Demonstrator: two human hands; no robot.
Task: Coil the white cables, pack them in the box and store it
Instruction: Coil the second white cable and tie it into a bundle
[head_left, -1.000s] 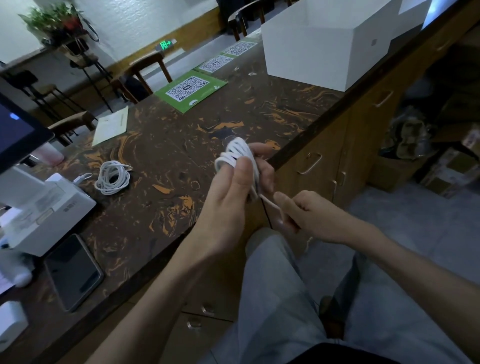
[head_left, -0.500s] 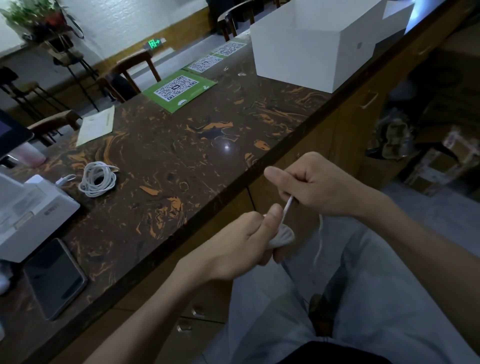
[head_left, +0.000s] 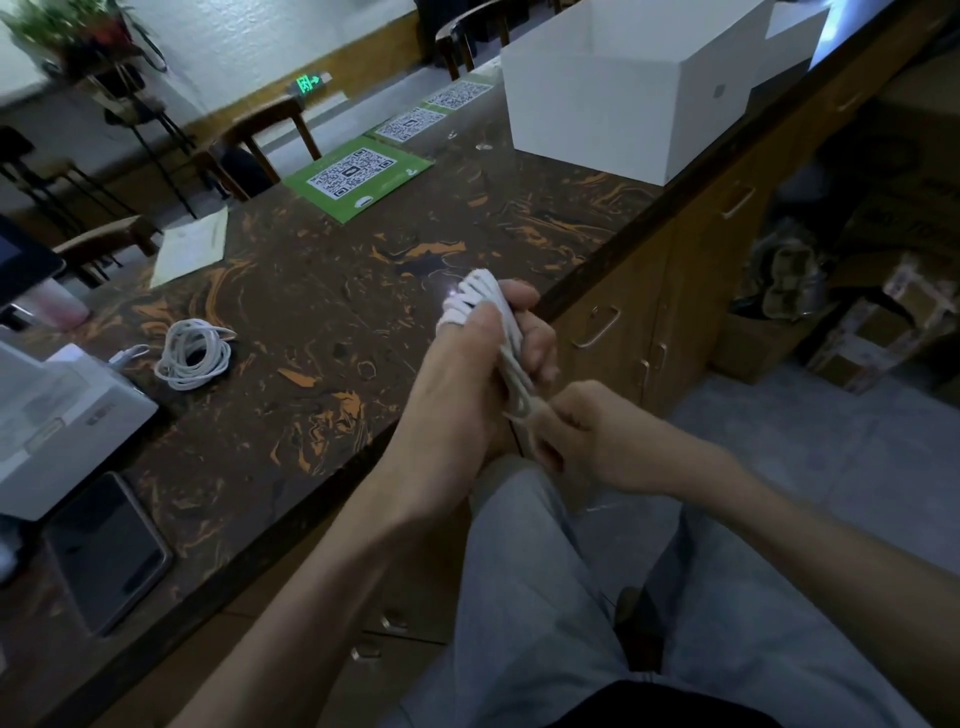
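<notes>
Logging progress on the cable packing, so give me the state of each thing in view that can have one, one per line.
Cable in hand: bundled in loops, gripped by the left hand; loose end pinched by the right hand.
Second white cable: coiled, lying on the counter.
White box: open, on the counter.
Phone: screen dark, lying flat.
Exit sign: lit green.
</notes>
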